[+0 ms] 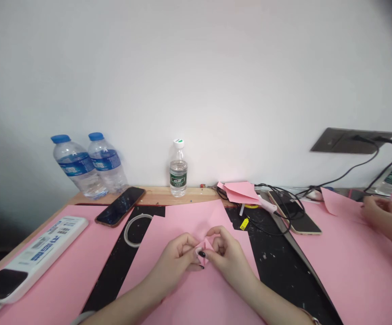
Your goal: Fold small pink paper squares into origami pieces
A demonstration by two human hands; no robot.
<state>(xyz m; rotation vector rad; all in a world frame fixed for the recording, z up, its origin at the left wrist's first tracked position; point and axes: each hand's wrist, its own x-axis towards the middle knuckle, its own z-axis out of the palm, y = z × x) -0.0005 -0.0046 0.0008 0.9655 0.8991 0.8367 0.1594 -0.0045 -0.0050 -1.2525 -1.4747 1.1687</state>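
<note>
A small folded piece of pink paper [208,258] is held between both hands, over the large pink sheets [192,221] at the middle of the table. My left hand [178,255] pinches its left side, with thumb and fingers closed on it. From the right, my right hand [224,255] grips the same piece, its dark-nailed thumb pressed on the front near my left thumb. The fingers hide part of the folds.
Bottles [178,174] stand along the wall, two leaning at left. A phone [120,206], a white box-like device [33,257] and a white ring [128,231] lie left. Cables, folded pink paper [241,192] and another phone [295,214] lie right, near another person's hand [381,212].
</note>
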